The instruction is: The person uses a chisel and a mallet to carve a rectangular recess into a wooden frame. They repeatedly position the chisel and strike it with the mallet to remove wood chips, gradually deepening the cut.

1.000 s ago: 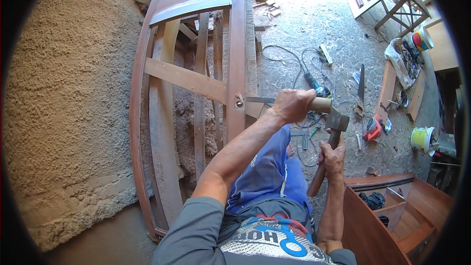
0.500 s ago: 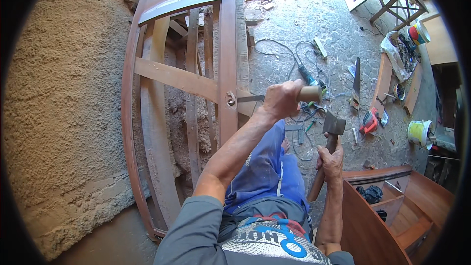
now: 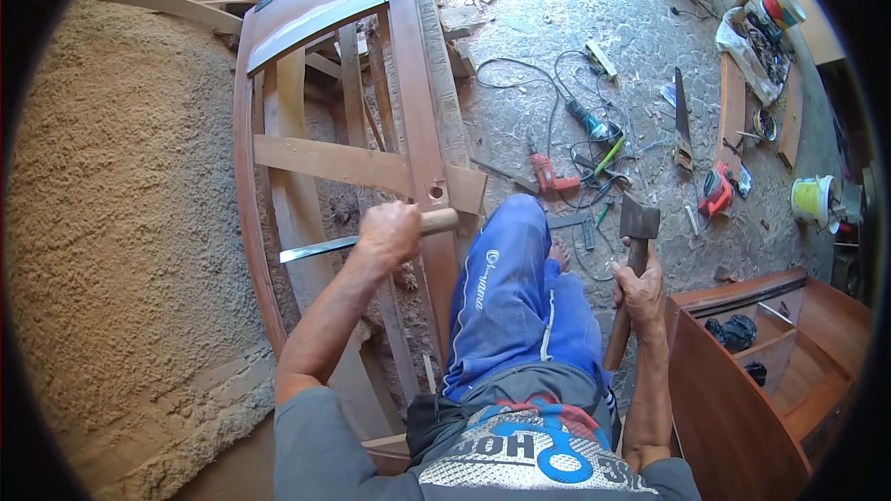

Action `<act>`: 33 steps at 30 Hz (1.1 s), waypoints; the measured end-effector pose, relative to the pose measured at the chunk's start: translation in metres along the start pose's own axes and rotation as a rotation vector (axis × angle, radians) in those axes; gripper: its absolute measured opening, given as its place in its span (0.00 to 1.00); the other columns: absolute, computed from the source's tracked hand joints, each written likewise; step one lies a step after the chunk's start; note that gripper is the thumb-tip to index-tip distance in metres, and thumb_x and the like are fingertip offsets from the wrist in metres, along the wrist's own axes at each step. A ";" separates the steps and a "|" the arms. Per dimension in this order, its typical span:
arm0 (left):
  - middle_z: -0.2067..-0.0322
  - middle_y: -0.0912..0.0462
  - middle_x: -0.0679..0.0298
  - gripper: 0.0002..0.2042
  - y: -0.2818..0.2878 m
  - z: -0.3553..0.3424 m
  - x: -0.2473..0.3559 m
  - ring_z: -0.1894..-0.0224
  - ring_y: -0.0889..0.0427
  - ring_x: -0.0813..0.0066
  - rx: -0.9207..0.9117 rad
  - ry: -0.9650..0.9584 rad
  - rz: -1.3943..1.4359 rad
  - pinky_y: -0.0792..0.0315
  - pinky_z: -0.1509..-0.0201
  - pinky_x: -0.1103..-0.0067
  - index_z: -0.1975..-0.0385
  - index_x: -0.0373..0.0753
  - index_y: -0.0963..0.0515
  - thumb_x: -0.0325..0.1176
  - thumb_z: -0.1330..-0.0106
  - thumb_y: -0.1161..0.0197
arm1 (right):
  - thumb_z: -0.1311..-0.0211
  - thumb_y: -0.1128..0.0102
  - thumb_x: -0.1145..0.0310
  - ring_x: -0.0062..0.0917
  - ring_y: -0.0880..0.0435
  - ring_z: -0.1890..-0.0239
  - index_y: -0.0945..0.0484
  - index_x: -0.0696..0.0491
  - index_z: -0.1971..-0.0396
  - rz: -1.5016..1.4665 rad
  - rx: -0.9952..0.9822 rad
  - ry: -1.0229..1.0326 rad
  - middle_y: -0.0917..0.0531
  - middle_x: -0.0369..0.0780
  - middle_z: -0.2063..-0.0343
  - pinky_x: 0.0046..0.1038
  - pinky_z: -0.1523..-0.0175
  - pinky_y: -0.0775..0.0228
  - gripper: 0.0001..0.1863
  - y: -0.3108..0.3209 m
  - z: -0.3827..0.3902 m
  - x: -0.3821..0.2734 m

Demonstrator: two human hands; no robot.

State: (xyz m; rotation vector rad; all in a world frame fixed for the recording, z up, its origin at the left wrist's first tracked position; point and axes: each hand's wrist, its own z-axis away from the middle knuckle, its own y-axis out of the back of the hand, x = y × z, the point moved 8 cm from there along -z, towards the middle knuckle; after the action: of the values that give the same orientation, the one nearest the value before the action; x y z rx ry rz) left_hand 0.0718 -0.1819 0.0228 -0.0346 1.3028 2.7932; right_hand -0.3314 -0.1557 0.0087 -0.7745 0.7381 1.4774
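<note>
A reddish-brown wooden frame (image 3: 413, 83) with a curved top rail and cross slats lies flat before me. My left hand (image 3: 390, 232) grips a chisel (image 3: 320, 246) by its pale wooden handle, the steel blade pointing left across the frame's slats. My right hand (image 3: 639, 292) holds a hammer (image 3: 639, 223) by its wooden handle, head up, beside my right knee in blue trousers. A round hole (image 3: 435, 193) shows in the frame's upright rail just above the chisel handle.
A large heap of sawdust (image 3: 111, 223) fills the left side. On the concrete floor to the right lie a red drill (image 3: 552, 176), cables, a handsaw (image 3: 682, 121) and other tools. A wooden cabinet (image 3: 742, 362) stands at lower right. A yellow-green tub (image 3: 812, 199) sits at far right.
My left hand has drawn the chisel away from the hole in the rail and swung it down and left, over the slats. The hammer hand has stayed about where it was.
</note>
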 end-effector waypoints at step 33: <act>0.75 0.20 0.57 0.09 0.089 -0.073 0.155 0.72 0.15 0.54 0.860 -0.390 0.592 0.21 0.70 0.62 0.69 0.41 0.28 0.34 0.42 0.33 | 0.35 0.40 0.75 0.14 0.30 0.88 0.34 0.59 0.38 0.007 -0.018 0.045 0.29 0.31 0.84 0.20 0.83 0.35 0.26 -0.020 -0.010 -0.035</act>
State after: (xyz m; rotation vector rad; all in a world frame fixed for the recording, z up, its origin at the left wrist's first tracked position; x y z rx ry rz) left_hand -0.0888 -0.2876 0.0371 1.0030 2.5211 2.1069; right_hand -0.3098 -0.1824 0.0318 -0.8215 0.7627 1.4784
